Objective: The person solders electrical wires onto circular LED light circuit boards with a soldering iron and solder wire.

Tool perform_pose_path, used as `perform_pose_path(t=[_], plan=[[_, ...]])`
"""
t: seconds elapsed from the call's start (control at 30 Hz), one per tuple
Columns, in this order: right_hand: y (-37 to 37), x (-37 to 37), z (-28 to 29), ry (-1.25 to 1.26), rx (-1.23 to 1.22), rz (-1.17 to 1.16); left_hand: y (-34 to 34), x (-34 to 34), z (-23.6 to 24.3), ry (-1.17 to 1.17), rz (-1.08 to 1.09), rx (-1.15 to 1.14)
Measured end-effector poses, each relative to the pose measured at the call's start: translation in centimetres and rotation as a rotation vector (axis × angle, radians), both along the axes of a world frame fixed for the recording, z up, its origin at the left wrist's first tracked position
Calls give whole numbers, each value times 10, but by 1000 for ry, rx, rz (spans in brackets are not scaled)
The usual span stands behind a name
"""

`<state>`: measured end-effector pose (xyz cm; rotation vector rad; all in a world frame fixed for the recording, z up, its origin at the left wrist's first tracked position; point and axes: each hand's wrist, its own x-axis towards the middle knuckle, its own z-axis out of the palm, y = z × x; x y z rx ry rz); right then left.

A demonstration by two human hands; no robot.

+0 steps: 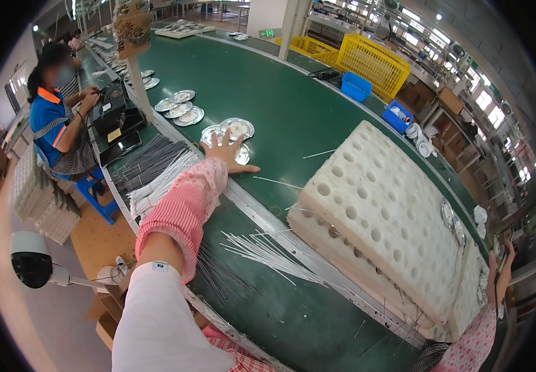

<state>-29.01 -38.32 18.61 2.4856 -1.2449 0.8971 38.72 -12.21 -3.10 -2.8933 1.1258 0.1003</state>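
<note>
- A smooth green worktop (280, 99) carried a pitted white foam block (383, 198).
- Left of the block, the left hand (226, 154) splayed, ungripping, over shiny round metal discs (241, 126): seemingly a reaching step; lifting would call for fingertips beneath thin rims.
- Right of it, the right hand's (504, 276) grip was unclear.

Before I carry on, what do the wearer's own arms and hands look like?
The left hand is bare, with no glove. Its arm wears a white sleeve with a small rectangular label near its end, then a separate pink ribbed cuff, patterned toward the wrist. The right hand also looks bare, below it a pale pink sleeve with darker spots.
</note>
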Motion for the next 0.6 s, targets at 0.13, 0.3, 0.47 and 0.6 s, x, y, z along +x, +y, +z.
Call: perform_pose_path(t=[0.13, 0.3, 0.47, 0.6], plan=[[72, 5, 24, -160, 188, -37, -2, 44, 8, 173, 118, 67], [132, -47, 37, -134, 108, -272, -14, 100, -9, 11, 292, 28], [200, -76, 29, -104, 12, -444, -1, 129, -20, -207, 90, -168], [261, -49, 20, -169, 5, -606, 18, 102, 21, -189, -168, -369]])
